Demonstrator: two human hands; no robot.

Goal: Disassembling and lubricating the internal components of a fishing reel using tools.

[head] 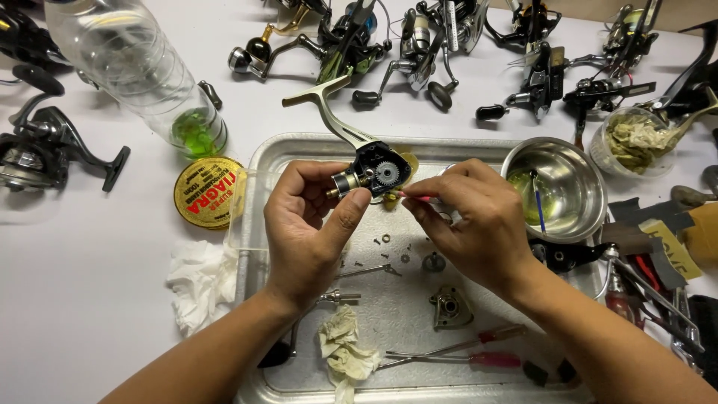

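Fishing reel open, its gears showing, held above the metal tray.

The left hand grips the open fishing reel over the metal tray, and the right hand pinches a thin red tool at its gear. The side cover and tiny screws lie loose on the tray, so I think putting it back together is left. Red screwdrivers, a rag and a steel bowl crowd around; more reels sit behind.

We look steeply down from head height, close over the metal tray on the white counter.
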